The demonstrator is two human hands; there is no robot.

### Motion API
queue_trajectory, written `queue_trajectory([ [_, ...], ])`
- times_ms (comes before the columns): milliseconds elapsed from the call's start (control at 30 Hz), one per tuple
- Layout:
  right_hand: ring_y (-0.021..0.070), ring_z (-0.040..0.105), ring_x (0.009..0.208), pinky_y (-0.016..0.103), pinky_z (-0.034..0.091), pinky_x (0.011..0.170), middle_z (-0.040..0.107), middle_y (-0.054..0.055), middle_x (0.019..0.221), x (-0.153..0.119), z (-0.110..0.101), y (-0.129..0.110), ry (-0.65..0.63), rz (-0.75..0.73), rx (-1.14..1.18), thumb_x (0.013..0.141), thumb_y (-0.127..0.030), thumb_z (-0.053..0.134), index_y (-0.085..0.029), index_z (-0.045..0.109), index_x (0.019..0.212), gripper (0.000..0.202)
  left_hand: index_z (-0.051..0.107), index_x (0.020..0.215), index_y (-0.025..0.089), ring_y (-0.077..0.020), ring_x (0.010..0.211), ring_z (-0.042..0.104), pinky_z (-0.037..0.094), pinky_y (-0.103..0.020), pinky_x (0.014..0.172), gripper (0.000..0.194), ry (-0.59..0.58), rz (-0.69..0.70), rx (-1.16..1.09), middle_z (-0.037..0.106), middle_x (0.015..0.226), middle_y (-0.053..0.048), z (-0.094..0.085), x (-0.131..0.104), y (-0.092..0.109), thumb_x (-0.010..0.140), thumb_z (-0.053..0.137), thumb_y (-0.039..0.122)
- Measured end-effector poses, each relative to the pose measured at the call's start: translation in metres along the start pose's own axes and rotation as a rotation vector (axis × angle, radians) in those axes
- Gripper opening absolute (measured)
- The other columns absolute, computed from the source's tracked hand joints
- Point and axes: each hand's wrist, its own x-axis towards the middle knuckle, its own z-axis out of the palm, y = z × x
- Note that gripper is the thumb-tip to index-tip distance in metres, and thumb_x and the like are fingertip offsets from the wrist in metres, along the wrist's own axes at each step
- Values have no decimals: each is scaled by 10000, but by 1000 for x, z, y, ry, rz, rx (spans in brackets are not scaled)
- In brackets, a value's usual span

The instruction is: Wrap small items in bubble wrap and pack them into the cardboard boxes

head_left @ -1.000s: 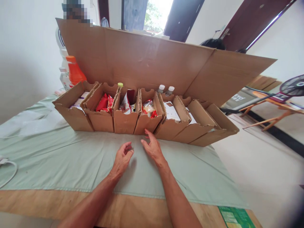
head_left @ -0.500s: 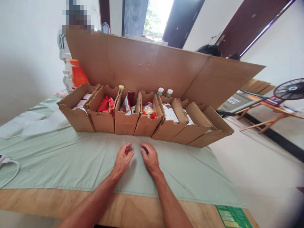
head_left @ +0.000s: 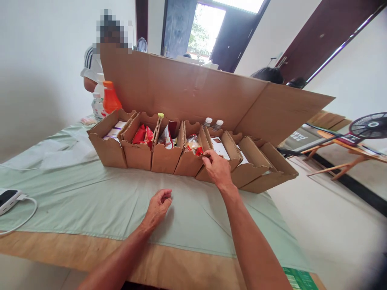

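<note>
My left hand point(head_left: 159, 205) hovers low over or rests on the green cloth, fingers loosely bent, thumb apart, nothing in it. My right hand point(head_left: 217, 167) is at the front of the cardboard bins, by the edge between the bin with red-and-clear packets point(head_left: 192, 144) and the bin with white boxes point(head_left: 219, 147). Its fingers are bent, with a gap to the thumb, and nothing shows in them; whether they touch the cardboard I cannot tell. Further left stand bins holding a white-and-red packet point(head_left: 166, 137), red packets point(head_left: 140, 135) and white-and-purple boxes point(head_left: 116, 131).
A tall cardboard panel point(head_left: 181, 86) stands behind the bins. Beside its left end are an orange bottle point(head_left: 111, 98) and clear bottles. A white power strip point(head_left: 10, 201) with a cable lies at left. A person point(head_left: 90, 64) stands beyond; a fan point(head_left: 371, 125) is at right.
My right hand has moved forward and right, from above the cloth to the bins' front edge. My left hand has stayed nearly in place. The camera view has shifted slightly.
</note>
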Motion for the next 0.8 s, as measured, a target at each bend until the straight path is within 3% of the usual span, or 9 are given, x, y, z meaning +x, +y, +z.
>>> queue_trajectory([
  [100, 244, 685, 825, 301, 403, 695, 767, 67, 876, -6, 0, -2, 15, 20, -18, 940, -334, 543, -227, 736, 1075, 259, 731, 1040, 171, -243, 1011, 704, 532, -392, 955, 347, 2, 16, 16, 757, 1046, -102, 0, 1, -1, 723, 700, 307],
  [333, 228, 678, 768, 287, 381, 652, 765, 61, 825, -14, -3, -8, 30, 44, -44, 920, -338, 572, -236, 749, 1054, 244, 724, 1046, 180, -247, 1036, 696, 526, -389, 965, 337, -12, 27, 34, 745, 1062, -100, 0, 0, 0, 733, 688, 298],
  [467, 230, 690, 769, 292, 411, 662, 776, 43, 850, -20, -10, -14, 61, 23, -1, 899, -294, 567, -240, 675, 1261, 382, 727, 1039, 173, -241, 1005, 702, 535, -391, 949, 327, -3, 16, 30, 746, 1042, -98, 0, 1, 1, 728, 682, 263],
  [567, 214, 691, 750, 294, 439, 693, 773, 12, 824, -28, -13, -31, 73, -53, 148, 910, -308, 545, -249, 626, 1339, 440, 729, 1024, 183, -238, 1000, 703, 538, -391, 948, 317, 0, 4, 21, 747, 1035, -90, 2, 3, 1, 714, 683, 230],
  [700, 192, 694, 769, 285, 458, 735, 777, -7, 865, -28, -5, -73, -81, -202, 292, 922, -264, 521, -256, 577, 1400, 481, 715, 1055, 176, -248, 1013, 703, 542, -395, 934, 332, 4, -13, -1, 742, 1038, -100, 2, 0, 6, 735, 669, 249],
  [800, 208, 704, 830, 292, 464, 768, 783, 4, 922, -15, 7, -100, -147, -209, 253, 914, -212, 526, -242, 468, 1498, 588, 702, 1114, 176, -269, 1085, 688, 537, -409, 951, 377, 4, -6, -20, 725, 1098, -120, -4, -15, 14, 763, 653, 307],
])
